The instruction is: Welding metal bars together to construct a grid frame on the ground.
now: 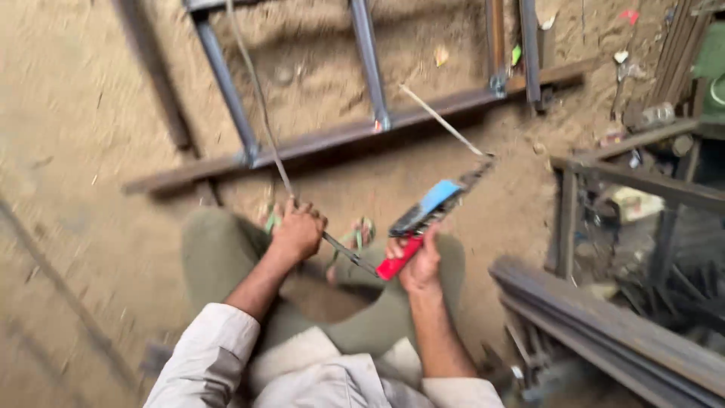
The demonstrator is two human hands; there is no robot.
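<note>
Head view: right hand (420,264) fingers closed round red-handled electrode holder (427,219), rod (442,121) aimed 1 o'clock at steel frame (362,128) on sand. Left hand (297,233) gripped cable (260,106). No arc visible; joints seemingly unwelded.

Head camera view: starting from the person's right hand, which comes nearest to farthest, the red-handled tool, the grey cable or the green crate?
From the right hand:
1. Red-handled tool, in its grip.
2. Grey cable, across in the left hand.
3. Green crate, far upper right corner.
</note>
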